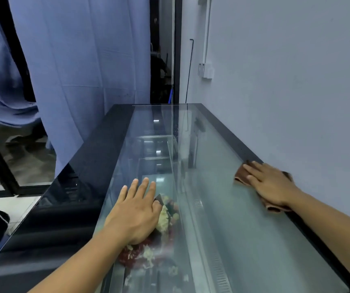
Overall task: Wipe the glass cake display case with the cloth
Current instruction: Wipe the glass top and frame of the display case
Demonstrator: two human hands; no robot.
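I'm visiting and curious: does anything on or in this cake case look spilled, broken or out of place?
Nothing is plainly spilled or broken. The glass top looks hazy near the brown cloth under the right hand. Beneath the left hand, red and cream food looks jumbled, though the glass blurs it.

Cloth (242, 176) on display case (222, 187), right side.

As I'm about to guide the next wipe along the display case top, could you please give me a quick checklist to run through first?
1. Cloth pressed under the right hand: ok.
2. Left hand rests flat on the glass top, clear of the cloth: ok.
3. Glass beyond the cloth bears no objects: ok.
4. Cloth starts at the black frame beside the wall: ok.
5. Smears on the glass: cannot tell, reflections.
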